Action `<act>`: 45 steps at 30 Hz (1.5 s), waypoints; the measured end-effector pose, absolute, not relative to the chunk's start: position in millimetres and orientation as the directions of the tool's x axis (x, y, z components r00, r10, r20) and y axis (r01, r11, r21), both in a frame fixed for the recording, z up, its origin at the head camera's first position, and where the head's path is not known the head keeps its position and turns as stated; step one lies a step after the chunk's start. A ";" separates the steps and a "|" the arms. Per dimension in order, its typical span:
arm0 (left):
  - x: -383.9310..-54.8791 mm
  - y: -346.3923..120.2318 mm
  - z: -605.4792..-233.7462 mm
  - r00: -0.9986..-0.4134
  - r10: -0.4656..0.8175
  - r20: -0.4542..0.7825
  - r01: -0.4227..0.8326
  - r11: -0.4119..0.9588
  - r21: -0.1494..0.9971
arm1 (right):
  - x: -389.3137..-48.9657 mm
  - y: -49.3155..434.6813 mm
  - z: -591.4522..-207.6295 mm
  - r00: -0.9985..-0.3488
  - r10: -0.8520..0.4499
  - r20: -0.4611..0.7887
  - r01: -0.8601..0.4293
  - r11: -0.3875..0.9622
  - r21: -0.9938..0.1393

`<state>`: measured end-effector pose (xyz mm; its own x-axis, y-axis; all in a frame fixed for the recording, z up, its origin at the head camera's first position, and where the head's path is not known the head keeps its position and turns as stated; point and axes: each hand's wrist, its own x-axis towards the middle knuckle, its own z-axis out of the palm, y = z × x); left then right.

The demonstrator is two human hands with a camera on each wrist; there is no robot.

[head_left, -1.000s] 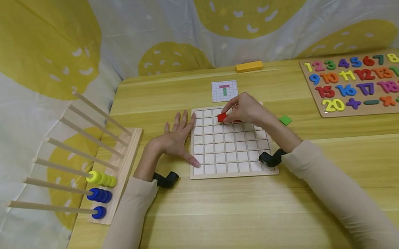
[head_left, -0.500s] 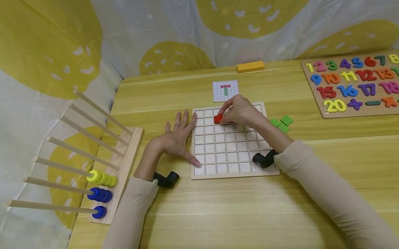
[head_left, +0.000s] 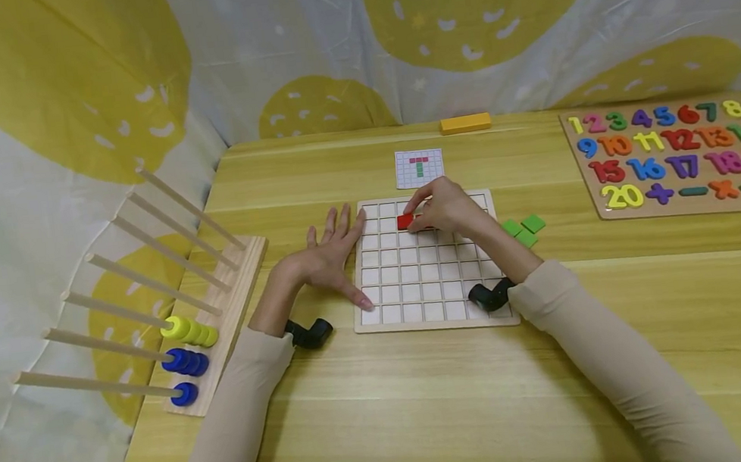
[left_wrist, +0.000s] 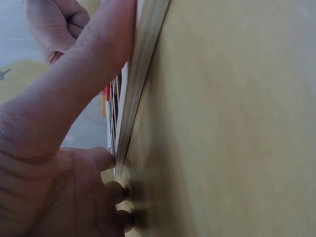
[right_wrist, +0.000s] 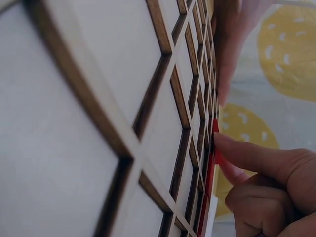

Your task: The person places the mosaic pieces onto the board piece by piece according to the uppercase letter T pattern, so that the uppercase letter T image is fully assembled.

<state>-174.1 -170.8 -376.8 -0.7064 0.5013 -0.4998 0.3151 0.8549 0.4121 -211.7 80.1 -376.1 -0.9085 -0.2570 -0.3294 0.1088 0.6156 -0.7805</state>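
In the head view my right hand [head_left: 450,208] pinches a red square tile [head_left: 405,222] between thumb and finger. The tile sits tilted at a cell in the second row of a white wooden grid board [head_left: 429,274]. More red [right_wrist: 210,178] lies in the grid just under that hand in the right wrist view, partly hidden. My left hand [head_left: 329,262] rests at the board's left side with fingers spread. Its thumb touches the lower left corner, and its index fingertip meets the upper left edge. The left wrist view shows the thumb [left_wrist: 94,64] against the board's side.
Several green tiles [head_left: 525,231] lie right of the board. Behind it is a pattern card [head_left: 419,169] with a red and green T. A yellow-orange block [head_left: 465,124], a number puzzle board [head_left: 678,158] and a bead-peg rack [head_left: 238,276] stand around the table.
My right hand has moved slightly left with the red tile and lowered it toward its cell, uncovering more green tiles. During the last half second it barely moves. My left hand stays put.
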 end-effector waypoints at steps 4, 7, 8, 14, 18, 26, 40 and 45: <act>-173.8 -171.4 -377.5 -0.707 0.500 -0.500 0.317 0.856 0.408 | -211.7 80.6 -377.2 -0.913 -0.257 -0.317 0.100 0.614 -0.783; -174.1 -171.9 -378.0 -0.708 0.500 -0.499 0.317 0.856 0.408 | -212.0 81.0 -377.5 -0.914 -0.257 -0.313 0.097 0.612 -0.785; -174.1 -171.9 -378.1 -0.708 0.501 -0.498 0.318 0.856 0.408 | -212.3 81.0 -377.4 -0.915 -0.258 -0.312 0.096 0.610 -0.787; -173.7 -171.5 -377.3 -0.707 0.505 -0.495 0.321 0.853 0.411 | -212.4 81.8 -377.2 -0.918 -0.244 -0.313 0.112 0.596 -0.795; -173.6 -170.9 -376.8 -0.707 0.505 -0.496 0.323 0.854 0.409 | -212.8 83.0 -377.8 -0.919 -0.243 -0.310 0.112 0.594 -0.796; -174.2 -170.2 -377.8 -0.703 0.509 -0.496 0.324 0.851 0.414 | -210.4 87.9 -374.2 -0.916 -0.251 -0.313 0.110 0.592 -0.798; -172.7 -171.3 -376.5 -0.708 0.507 -0.491 0.322 0.851 0.415 | -197.9 147.0 -354.4 -0.903 -0.318 -0.288 0.041 0.605 -0.795; -172.8 -171.0 -376.8 -0.705 0.511 -0.492 0.328 0.850 0.412 | -190.2 184.4 -349.2 -0.905 -0.318 -0.284 0.025 0.626 -0.780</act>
